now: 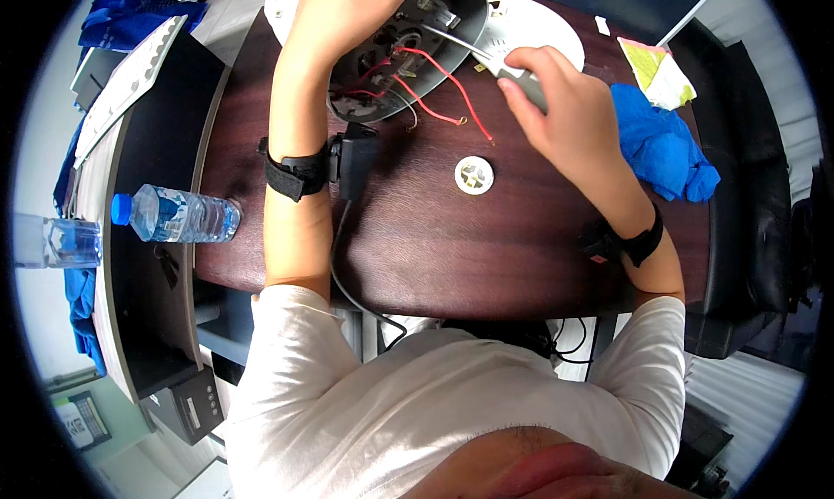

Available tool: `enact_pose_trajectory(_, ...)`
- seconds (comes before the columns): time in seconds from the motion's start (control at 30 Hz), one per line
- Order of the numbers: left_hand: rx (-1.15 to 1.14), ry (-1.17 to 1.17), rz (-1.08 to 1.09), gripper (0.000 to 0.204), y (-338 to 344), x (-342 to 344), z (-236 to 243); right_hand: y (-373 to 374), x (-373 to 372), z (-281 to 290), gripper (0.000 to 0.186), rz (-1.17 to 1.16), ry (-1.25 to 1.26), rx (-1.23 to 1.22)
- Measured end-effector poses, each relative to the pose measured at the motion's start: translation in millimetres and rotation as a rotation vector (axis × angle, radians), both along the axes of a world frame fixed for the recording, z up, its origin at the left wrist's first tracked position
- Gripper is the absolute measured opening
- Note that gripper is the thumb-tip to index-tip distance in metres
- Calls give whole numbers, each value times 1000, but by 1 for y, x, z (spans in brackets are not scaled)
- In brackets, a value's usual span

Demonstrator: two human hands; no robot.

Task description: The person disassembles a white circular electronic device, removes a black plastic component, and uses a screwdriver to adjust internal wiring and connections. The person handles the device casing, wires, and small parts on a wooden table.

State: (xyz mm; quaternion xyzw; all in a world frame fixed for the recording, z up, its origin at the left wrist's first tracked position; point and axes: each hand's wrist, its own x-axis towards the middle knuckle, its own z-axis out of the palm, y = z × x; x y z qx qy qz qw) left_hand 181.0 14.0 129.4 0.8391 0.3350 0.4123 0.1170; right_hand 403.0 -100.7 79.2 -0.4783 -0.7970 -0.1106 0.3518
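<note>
A tilted grey round housing (473,17) stands at the table's far side, its open inside facing me. Metal fittings show within it, and red wires (439,73) with ring ends hang out over its rim. My left hand (347,17) grips the housing at its upper left; the picture's upper edge cuts off some of its fingertips. In my right hand (560,108) is a screwdriver (524,86) with a grey and white handle, its shaft reaching into the housing. Nearer to me lies a small round white part (473,176) with a metal middle.
Behind the screwdriver lies a white disc (552,34). Crumpled blue cloth (660,143) and a yellow-and-white packet (660,73) are at the right. A water bottle (187,214) lies by the left edge. A black cable (339,256) runs from my left wrist band over the dark wooden table (417,256).
</note>
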Motion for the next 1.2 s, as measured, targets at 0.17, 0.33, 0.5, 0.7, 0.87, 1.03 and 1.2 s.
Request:
enact_pose_trajectory(0.17, -19, 14, -19, 29, 2, -2, 2, -2, -1, 8, 29, 129, 566, -420)
enact_pose_trajectory(0.33, -45, 1, -27, 29, 4, -2, 2, -6, 4, 1, 34, 288, 1280, -974)
enact_pose_trajectory(0.5, -5, 2, 15, 29, 3, -4, 0, -12, 16, -16, 28, 42, 963, -871)
enact_pose_trajectory(0.7, -4, 28, 11, 30, 3, -3, 3, -11, 18, -23, 35, 156, 325, -203)
enact_pose_trajectory(0.87, -45, 1, 7, 30, -3, -3, 5, -8, 19, -19, 38, 174, 226, -109)
enact_pose_trajectory(1.03, -17, -1, 8, 30, 2, -1, 2, -6, 20, -19, 39, 176, 209, -97)
enact_pose_trajectory(1.2, -37, 3, 21, 29, 4, -2, 1, -5, 20, -18, 38, 181, 100, -40)
